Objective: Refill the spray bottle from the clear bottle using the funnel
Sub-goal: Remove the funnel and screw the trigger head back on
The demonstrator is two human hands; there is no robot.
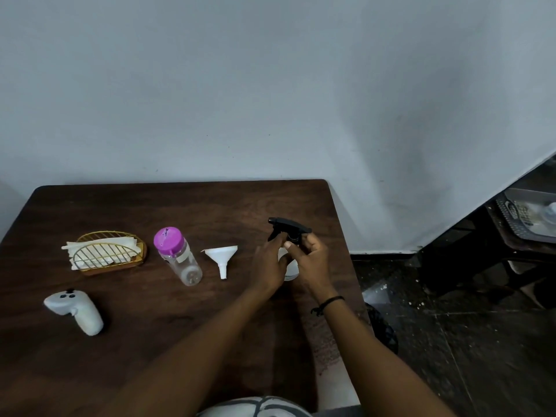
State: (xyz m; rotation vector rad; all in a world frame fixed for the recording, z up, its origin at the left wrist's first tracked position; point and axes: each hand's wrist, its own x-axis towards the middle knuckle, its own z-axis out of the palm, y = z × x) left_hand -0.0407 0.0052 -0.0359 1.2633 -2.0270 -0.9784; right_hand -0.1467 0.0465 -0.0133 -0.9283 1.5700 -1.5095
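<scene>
Refill looks barely started: clear bottle [180,257] with its pink cap on and funnel [222,258] both sit untouched on the bench [150,326]. Spray bottle [289,251] stands near the right edge with its black sprayer on. Left hand [269,266] wraps the body, right hand [310,260] has a curled grip at the sprayer collar, probably to unscrew it.

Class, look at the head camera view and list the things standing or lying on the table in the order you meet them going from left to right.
White controller → gold wire napkin holder → clear bottle with pink lid → white funnel → spray bottle, held by the left hand and right hand.
</scene>
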